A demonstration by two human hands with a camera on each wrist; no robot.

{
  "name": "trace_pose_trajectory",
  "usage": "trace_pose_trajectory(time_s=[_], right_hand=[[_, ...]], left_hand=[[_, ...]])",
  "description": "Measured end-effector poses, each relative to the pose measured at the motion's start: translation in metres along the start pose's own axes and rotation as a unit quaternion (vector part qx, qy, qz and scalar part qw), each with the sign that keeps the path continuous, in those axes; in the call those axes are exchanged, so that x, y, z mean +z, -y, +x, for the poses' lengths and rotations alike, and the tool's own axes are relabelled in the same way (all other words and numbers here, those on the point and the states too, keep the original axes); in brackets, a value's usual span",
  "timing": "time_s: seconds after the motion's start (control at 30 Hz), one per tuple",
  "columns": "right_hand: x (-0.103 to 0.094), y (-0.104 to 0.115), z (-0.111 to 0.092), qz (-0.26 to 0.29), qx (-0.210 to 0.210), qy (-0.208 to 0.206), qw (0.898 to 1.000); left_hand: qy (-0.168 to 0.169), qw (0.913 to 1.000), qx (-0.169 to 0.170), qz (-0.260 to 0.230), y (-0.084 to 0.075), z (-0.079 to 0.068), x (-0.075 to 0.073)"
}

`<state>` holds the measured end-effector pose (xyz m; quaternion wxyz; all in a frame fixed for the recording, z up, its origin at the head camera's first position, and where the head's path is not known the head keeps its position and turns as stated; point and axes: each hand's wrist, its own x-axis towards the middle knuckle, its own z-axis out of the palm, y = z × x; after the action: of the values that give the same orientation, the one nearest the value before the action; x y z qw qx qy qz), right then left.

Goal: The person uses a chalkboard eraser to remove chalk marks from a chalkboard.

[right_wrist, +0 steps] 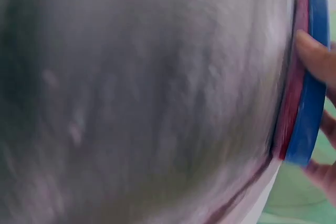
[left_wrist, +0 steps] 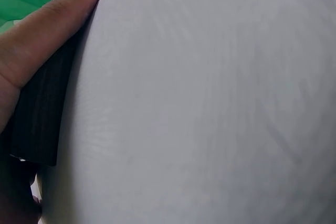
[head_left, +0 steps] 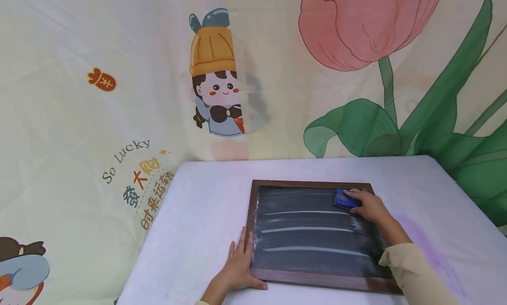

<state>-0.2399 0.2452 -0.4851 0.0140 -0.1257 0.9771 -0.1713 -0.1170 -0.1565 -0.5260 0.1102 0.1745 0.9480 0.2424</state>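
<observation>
**Hands at the chalkboard**

The left hand (head_left: 237, 270) lies flat, fingers straight, against the near-left frame of the chalkboard (head_left: 313, 234) on the white counter (head_left: 198, 217). Farther back, the right hand (head_left: 366, 206) grips a blue eraser (head_left: 345, 199) at the board's far-right corner, above three chalk lines (head_left: 309, 229).

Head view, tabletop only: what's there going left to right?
Left hand on the board's left edge → chalkboard with three chalk lines → blue eraser → right hand holding the eraser.
</observation>
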Motion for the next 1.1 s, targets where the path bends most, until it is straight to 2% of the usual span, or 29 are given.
trace_pose_trajectory(time_s=[0.27,0.6,0.87,0.97,1.1], right_hand=[[0.006,-0.001,-0.001,-0.008,-0.008,-0.018,1.0],[0.007,0.008,-0.027,-0.011,-0.036,-0.019,0.999],[0.01,0.012,-0.039,-0.013,-0.054,-0.03,0.998],[0.013,0.022,-0.034,-0.016,-0.052,-0.031,0.998],[0.021,0.055,-0.016,-0.024,-0.054,-0.009,0.998]], left_hand=[[0.002,1.0,-0.006,0.005,0.001,0.0,0.001],[-0.006,1.0,0.0,0.001,0.001,0.0,-0.001],[0.015,0.9998,-0.005,-0.012,0.002,-0.003,0.004],[0.014,0.9999,-0.001,-0.007,0.002,-0.003,0.003],[0.012,0.9999,-0.004,-0.003,0.001,-0.002,0.0]])
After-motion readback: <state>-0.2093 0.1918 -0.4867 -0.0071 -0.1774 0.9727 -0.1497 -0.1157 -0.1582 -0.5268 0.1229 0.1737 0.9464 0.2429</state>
